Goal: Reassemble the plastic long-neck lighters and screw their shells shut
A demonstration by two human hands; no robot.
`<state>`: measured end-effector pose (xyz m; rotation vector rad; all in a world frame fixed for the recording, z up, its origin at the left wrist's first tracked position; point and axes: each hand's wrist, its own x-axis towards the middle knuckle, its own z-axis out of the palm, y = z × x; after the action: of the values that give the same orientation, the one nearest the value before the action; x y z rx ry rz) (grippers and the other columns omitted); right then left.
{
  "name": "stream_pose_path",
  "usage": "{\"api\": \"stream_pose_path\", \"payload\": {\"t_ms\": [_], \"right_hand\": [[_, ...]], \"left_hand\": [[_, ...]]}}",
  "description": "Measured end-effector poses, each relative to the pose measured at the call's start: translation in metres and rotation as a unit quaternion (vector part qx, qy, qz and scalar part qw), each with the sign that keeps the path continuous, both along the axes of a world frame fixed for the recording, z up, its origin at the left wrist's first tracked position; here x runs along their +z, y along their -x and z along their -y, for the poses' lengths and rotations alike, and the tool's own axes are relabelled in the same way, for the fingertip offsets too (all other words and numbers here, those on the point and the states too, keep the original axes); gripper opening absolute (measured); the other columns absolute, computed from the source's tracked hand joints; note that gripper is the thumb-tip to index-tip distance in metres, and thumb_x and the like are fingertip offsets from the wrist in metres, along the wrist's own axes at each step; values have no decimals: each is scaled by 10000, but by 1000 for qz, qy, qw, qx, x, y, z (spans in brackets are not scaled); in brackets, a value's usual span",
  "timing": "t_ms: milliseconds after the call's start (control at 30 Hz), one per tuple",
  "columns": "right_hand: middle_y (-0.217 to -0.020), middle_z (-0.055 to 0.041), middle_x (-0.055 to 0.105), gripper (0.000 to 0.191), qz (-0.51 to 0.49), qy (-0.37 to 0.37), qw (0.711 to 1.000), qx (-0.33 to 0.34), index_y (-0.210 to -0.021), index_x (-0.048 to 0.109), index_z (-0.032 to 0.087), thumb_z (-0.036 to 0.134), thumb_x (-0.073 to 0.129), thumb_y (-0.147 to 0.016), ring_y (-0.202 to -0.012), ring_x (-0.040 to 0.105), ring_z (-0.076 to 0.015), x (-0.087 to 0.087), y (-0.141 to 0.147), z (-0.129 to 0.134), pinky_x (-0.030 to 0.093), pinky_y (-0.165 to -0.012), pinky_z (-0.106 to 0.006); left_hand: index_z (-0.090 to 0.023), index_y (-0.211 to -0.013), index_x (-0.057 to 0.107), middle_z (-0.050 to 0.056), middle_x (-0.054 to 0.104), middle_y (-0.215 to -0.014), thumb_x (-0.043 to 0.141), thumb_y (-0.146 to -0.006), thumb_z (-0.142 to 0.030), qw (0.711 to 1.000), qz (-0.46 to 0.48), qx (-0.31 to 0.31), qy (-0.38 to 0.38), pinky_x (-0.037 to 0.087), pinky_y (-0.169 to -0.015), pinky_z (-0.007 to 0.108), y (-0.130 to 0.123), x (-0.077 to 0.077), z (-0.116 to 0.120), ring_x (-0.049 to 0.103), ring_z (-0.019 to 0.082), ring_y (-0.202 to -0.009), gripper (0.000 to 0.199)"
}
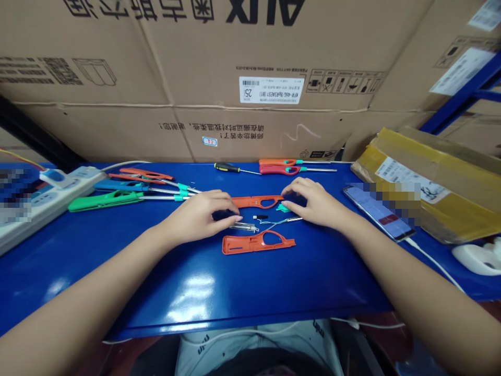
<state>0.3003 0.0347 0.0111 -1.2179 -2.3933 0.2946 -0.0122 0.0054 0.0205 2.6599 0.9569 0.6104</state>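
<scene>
Two hands, one screwdriver

Open room is left on blue table, body side of lower orange shell. Left is blocked by green lighter and power strip, right by phone and taped box, rear by 2 red-orange lighters, screwdriver, carton.

The orange shell seems plastic, the tabletop glossy, the carton matt cardboard.

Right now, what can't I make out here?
All in the head view:
Upper orange half-shell, left end: behind the left hand.
Metal rod, right end: behind the right hand.
Phone, screen text: too small, partly pixelated.
Large carton, top: cut by the upper edge.
</scene>
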Motion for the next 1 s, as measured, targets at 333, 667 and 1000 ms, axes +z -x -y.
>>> {"api": "stream_pose_path", "payload": {"t_ms": [333,667,1000], "right_hand": [[-1130,-49,613,118,-19,-19,999,26,-976,752,285,329,735,-868,-1101,585,-249,-11,25,5,377,-977,-460],[-1014,-59,653,44,-52,-18,998,-30,-848,736,225,265,734,-867,-1039,589,-255,-18,38,2,387,-904,-440],[-1025,-49,663,34,11,32,997,68,-883,709,229,262,714,-876,-1044,568,-240,-1,52,20,389,-921,-415]], "left_hand": [[-205,-978,747,65,735,-987,588,-971,-314,999,-23,-40,24,515,-887,357,4,-4,-5,670,206,-932,193],[-200,-1042,737,69,729,-1023,624,-941,-350,998,-42,-29,-19,506,-873,352,6,5,-1,665,219,-956,213],[-204,-916,732,28,675,-896,786,-794,-453,994,-72,-83,-14,457,-750,291,-4,12,16,630,187,-843,282]]}}
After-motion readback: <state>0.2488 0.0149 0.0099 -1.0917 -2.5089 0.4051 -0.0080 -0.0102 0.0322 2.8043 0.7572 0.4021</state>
